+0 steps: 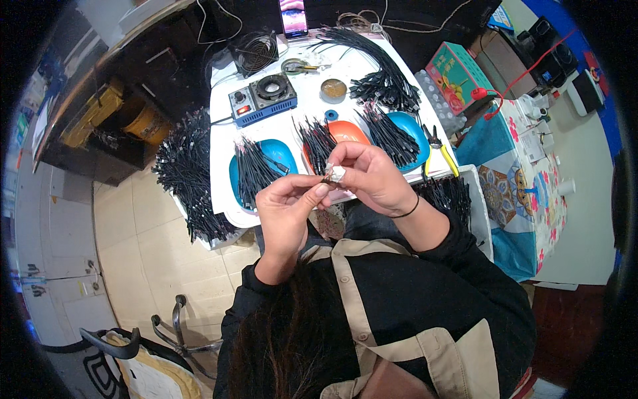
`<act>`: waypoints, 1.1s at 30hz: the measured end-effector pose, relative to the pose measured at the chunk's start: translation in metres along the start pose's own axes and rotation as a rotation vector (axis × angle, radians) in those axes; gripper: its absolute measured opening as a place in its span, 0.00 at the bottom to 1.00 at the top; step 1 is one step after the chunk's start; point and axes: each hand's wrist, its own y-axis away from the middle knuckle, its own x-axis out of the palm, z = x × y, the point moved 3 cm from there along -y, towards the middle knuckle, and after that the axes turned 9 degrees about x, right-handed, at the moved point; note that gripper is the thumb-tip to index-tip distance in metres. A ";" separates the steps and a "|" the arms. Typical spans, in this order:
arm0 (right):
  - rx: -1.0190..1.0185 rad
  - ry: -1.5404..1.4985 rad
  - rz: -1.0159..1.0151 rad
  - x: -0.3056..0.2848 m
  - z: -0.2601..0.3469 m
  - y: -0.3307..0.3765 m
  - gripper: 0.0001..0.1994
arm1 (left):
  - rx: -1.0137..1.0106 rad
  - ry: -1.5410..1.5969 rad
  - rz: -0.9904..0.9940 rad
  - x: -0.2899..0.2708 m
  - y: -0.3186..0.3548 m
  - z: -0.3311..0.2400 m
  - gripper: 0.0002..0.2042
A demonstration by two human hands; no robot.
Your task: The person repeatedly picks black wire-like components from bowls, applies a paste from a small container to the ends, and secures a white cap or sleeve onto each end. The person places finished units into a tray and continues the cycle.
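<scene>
White piece [337, 173]: small, crumpled-looking, pale, in the right hand in front of the table's near edge; its exact kind is too small to tell.
Dark strand [328, 181]: thin, brownish-black, just beside the white piece; partly hidden by the fingers.
Left hand [289, 206]: thumb and forefinger pinched on the dark strand.
Right hand [375, 176]: fingers closed on the white piece, the two hands' fingertips nearly meeting.
Left tray [276, 147]: blue, on the white table [306, 73], with a bundle of black cables [254, 174] in it.
Middle tray [352, 132]: orange, with black cables at its left side, reddish ends pointing far.
Right tray [416, 130]: blue, black cables lying across its left part.
Tin [322, 89]: round, brownish inside, on the table beyond the trays.
Bin [484, 223]: white, right of the hands, filled with black cables.
</scene>
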 end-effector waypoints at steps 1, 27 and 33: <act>-0.010 0.054 -0.021 0.000 0.000 0.001 0.07 | -0.024 0.060 -0.017 0.000 0.000 0.001 0.05; 0.225 -0.257 0.177 -0.014 -0.008 -0.012 0.08 | -0.030 -0.280 0.190 -0.002 -0.005 0.001 0.09; 0.352 -0.485 0.132 -0.034 -0.026 -0.033 0.10 | -0.054 -0.184 0.126 -0.006 -0.019 0.016 0.09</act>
